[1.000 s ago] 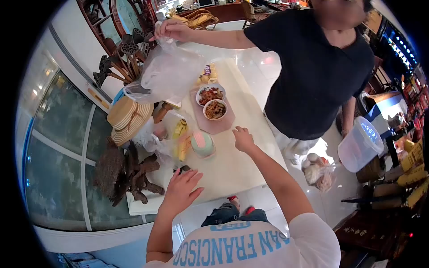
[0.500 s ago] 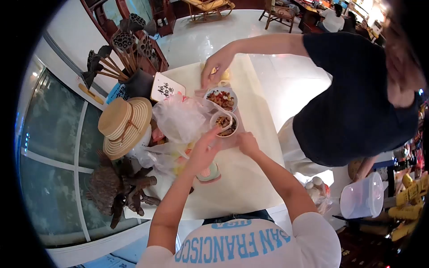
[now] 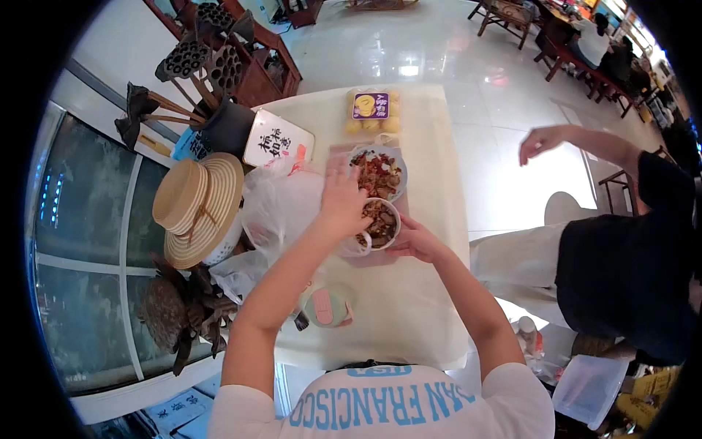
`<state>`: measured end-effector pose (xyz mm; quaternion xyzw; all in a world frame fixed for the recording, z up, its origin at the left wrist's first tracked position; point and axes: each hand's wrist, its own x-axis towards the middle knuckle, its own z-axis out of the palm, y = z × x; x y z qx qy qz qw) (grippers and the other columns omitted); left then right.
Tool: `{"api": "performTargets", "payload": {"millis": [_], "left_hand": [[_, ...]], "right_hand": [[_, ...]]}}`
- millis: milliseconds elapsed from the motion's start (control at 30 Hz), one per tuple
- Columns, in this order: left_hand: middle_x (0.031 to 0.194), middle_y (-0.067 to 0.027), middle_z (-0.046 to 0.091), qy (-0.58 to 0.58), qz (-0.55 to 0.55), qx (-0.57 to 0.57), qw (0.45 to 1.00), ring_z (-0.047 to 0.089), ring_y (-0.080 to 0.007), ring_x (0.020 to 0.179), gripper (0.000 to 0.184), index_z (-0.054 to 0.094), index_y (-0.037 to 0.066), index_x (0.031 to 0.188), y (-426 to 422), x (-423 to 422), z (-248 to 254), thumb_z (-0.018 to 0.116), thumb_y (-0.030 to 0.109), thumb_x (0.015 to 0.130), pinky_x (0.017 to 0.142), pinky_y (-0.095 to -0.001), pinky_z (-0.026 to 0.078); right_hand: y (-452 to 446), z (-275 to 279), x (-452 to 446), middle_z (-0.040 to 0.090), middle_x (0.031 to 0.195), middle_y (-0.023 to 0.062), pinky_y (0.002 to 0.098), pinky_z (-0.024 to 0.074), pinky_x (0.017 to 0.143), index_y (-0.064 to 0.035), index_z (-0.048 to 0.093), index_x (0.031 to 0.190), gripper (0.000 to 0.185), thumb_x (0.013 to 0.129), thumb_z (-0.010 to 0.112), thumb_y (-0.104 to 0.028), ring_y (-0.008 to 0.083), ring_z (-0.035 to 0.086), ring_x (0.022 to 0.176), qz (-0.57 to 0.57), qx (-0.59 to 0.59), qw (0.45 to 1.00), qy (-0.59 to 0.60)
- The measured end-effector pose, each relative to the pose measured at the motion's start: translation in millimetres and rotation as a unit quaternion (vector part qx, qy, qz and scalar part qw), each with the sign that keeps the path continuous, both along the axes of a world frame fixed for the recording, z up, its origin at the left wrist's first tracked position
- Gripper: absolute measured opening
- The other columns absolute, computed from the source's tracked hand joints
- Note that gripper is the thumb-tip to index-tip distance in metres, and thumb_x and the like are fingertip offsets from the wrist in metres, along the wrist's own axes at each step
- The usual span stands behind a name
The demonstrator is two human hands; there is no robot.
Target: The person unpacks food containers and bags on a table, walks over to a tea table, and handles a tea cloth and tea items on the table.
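A small white bowl [image 3: 395, 222] of brown food stands on a pink sheet [image 3: 380, 258] on the table. Just beyond it, touching or nearly so, is a larger white bowl [image 3: 403, 179] with meat and red chilies. My left hand [image 3: 342, 201] is open, its fingers stretched out along the left side of the larger bowl and its thumb side near the small bowl's rim. Around the right side of the small bowl my right hand [image 3: 417, 240] is cupped, thumb above and fingers lower. A white loop [image 3: 362, 242] sits at the small bowl's left edge.
Left of the bowls are plastic bags [image 3: 274, 201], a straw hat [image 3: 212, 201] and a sign [image 3: 278, 139]. A clear pack of yellow round items [image 3: 373, 126] lies at the far end. Nearer me is a green-and-pink object [image 3: 327, 306]. A person in black [image 3: 621, 278] stands right.
The other person has drawn their hand back from the table's far end and moved right, uncovering the yellow pack. My left hand has reached further forward; my right hand has come against the small bowl.
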<state>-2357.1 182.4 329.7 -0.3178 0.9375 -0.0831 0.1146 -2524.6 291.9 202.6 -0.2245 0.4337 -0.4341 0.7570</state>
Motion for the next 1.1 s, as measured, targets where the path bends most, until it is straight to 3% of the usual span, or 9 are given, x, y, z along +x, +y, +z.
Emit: {"api": "performTargets", "payload": {"millis": [167,233,333,400,533,700,800,933,1100], "left_hand": [[0.144,-0.0193,0.034,0.199,0.065,0.028,0.977,0.017,-0.0433,0.137,0.081,0.041,0.015,0.138,-7,66,3,0.064,0.059,0.074,0.11,-0.0599,0.005],[0.144,-0.0197,0.033,0.326,0.067,0.102,0.938,0.018,-0.0417,0.138,0.082,0.039,0.016,0.14,-12,100,18,0.066,0.054,0.073,0.11,-0.0597,0.009],[0.144,-0.0156,0.034,0.156,0.116,-0.114,0.974,0.025,-0.0398,0.135,0.082,0.035,0.018,0.142,10,132,66,0.069,0.046,0.073,0.111,-0.0562,0.01],[0.134,-0.0155,0.046,0.075,0.171,-0.136,0.973,0.039,-0.0375,0.126,0.071,0.045,0.016,0.135,8,157,61,0.071,0.038,0.072,0.107,-0.0513,0.024],[0.104,-0.0159,0.064,0.131,0.343,0.028,0.93,0.06,-0.0343,0.098,0.041,0.063,0.011,0.112,-35,193,76,0.069,0.022,0.073,0.086,-0.0433,0.046],[0.092,-0.0171,0.066,0.324,0.285,0.0,0.902,0.062,-0.0353,0.088,0.025,0.067,0.006,0.099,-8,198,162,0.061,0.014,0.076,0.075,-0.0427,0.049],[0.079,-0.0124,0.065,0.362,0.224,-0.026,0.904,0.062,-0.0239,0.068,0.029,0.066,0.006,0.104,20,191,202,0.058,0.012,0.076,0.066,-0.0359,0.048],[0.069,-0.0117,0.063,0.371,0.123,-0.049,0.919,0.063,-0.018,0.062,0.037,0.065,0.008,0.111,43,187,223,0.058,0.011,0.075,0.06,-0.0318,0.048],[0.102,-0.0126,0.064,0.413,0.046,0.263,0.871,0.064,-0.0205,0.088,0.065,0.05,0.005,0.131,81,198,256,0.069,0.018,0.07,0.078,-0.0329,0.049]], "right_hand": [[0,4,-2,0.054,0.123,0.0095,0.0353,0.0544,0.081,-0.0146,0.027,0.144,0.068,0.084,0.058,-0.007,0.0211,0.06,0.105,0.0,0.04,0.999,-0.024],[14,-3,5,0.055,0.12,0.0128,0.0335,0.0542,0.079,-0.0082,0.033,0.139,0.065,0.081,0.063,-0.01,0.0224,0.061,0.1,-0.087,0.041,0.972,0.212],[20,13,34,0.053,0.121,0.0166,0.0347,0.0508,0.084,-0.0017,0.04,0.133,0.064,0.077,0.069,-0.017,0.0257,0.057,0.103,-0.189,-0.123,0.917,0.329],[8,41,62,0.049,0.124,0.0217,0.0381,0.0437,0.094,0.002,0.045,0.126,0.066,0.072,0.075,-0.022,0.0337,0.051,0.114,-0.205,-0.339,0.825,0.404],[-42,91,110,0.052,0.121,0.0228,0.0414,0.0462,0.089,-0.0011,0.05,0.122,0.05,0.075,0.066,-0.012,0.0381,0.055,0.106,-0.083,-0.358,0.754,0.544],[-61,202,92,0.061,0.108,0.0143,0.0389,0.0469,0.085,-0.0028,0.057,0.117,0.043,0.074,0.057,-0.001,0.0297,0.06,0.097,-0.086,-0.344,0.699,0.621],[-13,249,112,0.06,0.111,0.0116,0.0389,0.0454,0.088,-0.0046,0.058,0.116,0.04,0.075,0.057,-0.003,0.0249,0.056,0.105,-0.12,-0.603,0.445,0.652],[24,213,168,0.057,0.118,0.0091,0.04,0.0444,0.091,-0.0062,0.059,0.115,0.039,0.076,0.055,-0.003,0.0252,0.054,0.108,0.019,-0.617,0.323,0.717],[35,243,129,0.064,0.103,0.0146,0.0348,0.0506,0.076,-0.0037,0.06,0.112,0.042,0.071,0.056,0.0,0.027,0.064,0.082,0.166,-0.455,0.507,0.713]]}}
